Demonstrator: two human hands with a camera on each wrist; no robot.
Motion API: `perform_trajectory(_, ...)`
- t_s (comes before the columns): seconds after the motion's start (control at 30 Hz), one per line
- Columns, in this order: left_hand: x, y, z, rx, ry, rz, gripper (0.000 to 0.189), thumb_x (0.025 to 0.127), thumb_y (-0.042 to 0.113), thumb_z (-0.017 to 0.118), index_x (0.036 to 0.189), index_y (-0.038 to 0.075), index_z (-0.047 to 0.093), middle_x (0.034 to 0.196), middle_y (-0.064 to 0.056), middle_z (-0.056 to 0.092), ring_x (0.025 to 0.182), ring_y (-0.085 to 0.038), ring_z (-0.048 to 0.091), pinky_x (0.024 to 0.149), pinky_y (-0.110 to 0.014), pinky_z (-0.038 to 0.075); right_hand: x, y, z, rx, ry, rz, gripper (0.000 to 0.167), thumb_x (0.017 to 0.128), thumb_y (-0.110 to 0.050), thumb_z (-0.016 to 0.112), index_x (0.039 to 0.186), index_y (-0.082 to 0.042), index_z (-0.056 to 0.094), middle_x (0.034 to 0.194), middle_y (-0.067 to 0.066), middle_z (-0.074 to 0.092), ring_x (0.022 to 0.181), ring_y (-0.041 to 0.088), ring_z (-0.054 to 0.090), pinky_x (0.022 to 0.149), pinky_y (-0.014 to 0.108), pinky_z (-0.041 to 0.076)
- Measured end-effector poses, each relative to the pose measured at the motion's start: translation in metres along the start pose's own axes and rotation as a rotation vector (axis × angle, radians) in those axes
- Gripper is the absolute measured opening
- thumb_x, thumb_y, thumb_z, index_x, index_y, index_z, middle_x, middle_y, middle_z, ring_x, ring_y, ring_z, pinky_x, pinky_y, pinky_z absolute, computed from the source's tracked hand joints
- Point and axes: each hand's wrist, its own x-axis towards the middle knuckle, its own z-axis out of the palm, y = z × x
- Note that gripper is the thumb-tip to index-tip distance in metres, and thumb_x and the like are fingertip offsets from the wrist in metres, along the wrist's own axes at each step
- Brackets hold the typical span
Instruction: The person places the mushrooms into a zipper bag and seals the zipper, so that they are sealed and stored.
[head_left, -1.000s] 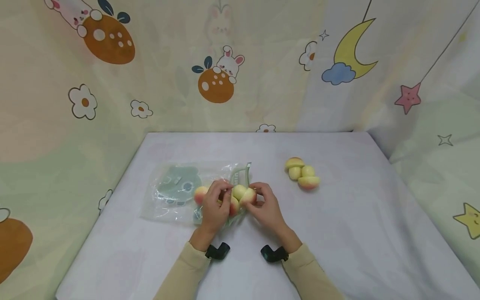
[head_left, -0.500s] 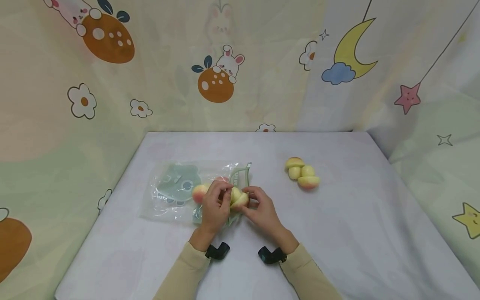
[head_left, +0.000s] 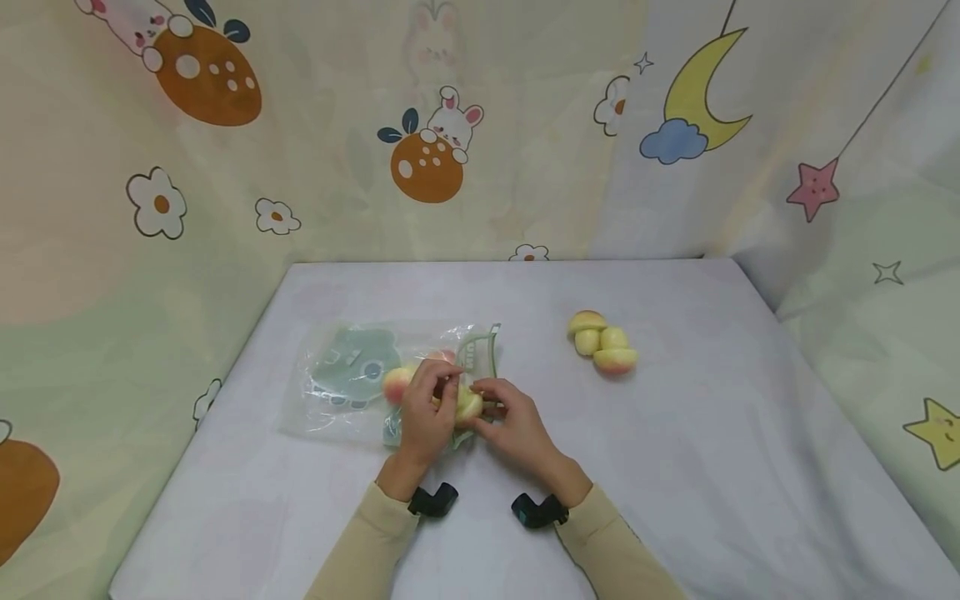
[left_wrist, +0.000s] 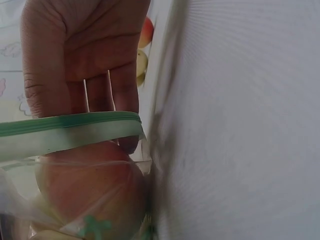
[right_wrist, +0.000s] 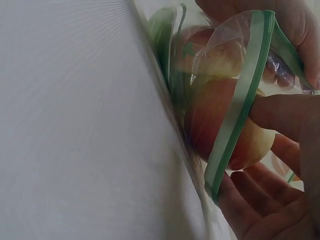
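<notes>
A clear zip bag [head_left: 307, 417] with a green print and green zip band lies left of centre, its mouth towards the right. At that mouth my left hand [head_left: 429, 412] pinches the edge of the bag. My right hand [head_left: 517, 421] holds a yellow and red mushroom-shaped piece [head_left: 468, 406] between thumb and fingers. In the right wrist view the zip band [right_wrist: 242, 100] crosses in front of this piece, which sits partly within the mouth. Deeper in the bag another mushroom-shaped piece [head_left: 396, 386] shows through the plastic.
Two more mushroom-shaped pieces, one tipped over [head_left: 617, 358] and one standing [head_left: 587, 331], lie together at the back right of the white-covered table [head_left: 675, 467]. A printed fabric backdrop [head_left: 525, 167] rises behind and at both sides.
The right hand has moved left with its mushroom-shaped piece, further into the bag's mouth. The left hand stays almost in place at the bag's edge.
</notes>
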Motion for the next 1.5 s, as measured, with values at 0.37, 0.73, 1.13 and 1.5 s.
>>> perform_trajectory(0.37,0.000,0.001,-0.004,0.018,-0.016,-0.045,0.013,0.090,-0.004,0.059,0.098,0.004,0.065,0.093,-0.007,0.061,0.070,-0.015,0.052,0.061,-0.016,0.043,0.004,0.016,-0.015,-0.027,0.103,-0.022,0.040,0.079,0.005,0.075,0.117,0.006,0.061,0.117,0.023,0.062,0.099,0.044,0.062,0.081,0.052,0.054)
perform_trajectory(0.73,-0.002,-0.003,-0.002,-0.015,0.009,-0.017,0.015,0.087,-0.009,0.060,0.097,0.001,0.066,0.091,-0.009,0.062,0.068,-0.016,0.051,0.061,-0.015,0.042,0.007,0.055,-0.056,-0.295,0.470,-0.098,0.031,0.078,-0.005,0.078,0.108,-0.003,0.069,0.112,0.009,0.068,0.108,0.025,0.061,0.095,0.032,0.047)
perform_trajectory(1.13,0.001,0.000,-0.001,-0.016,0.007,-0.019,0.013,0.088,-0.008,0.060,0.096,0.000,0.065,0.093,-0.010,0.063,0.070,-0.016,0.052,0.061,-0.016,0.043,0.004,0.066,-0.095,-0.349,0.777,-0.058,0.027,0.075,0.004,0.075,0.101,0.002,0.069,0.104,0.013,0.069,0.102,0.028,0.063,0.087,0.027,0.046)
perform_trajectory(1.5,0.001,0.001,-0.002,-0.021,-0.004,-0.039,0.010,0.089,-0.007,0.059,0.096,-0.001,0.064,0.092,-0.009,0.062,0.071,-0.017,0.051,0.062,-0.018,0.043,-0.002,0.072,-0.125,-0.378,1.049,0.142,0.022,0.078,0.001,0.071,0.100,0.001,0.070,0.103,0.015,0.068,0.103,0.026,0.060,0.082,0.034,0.039)
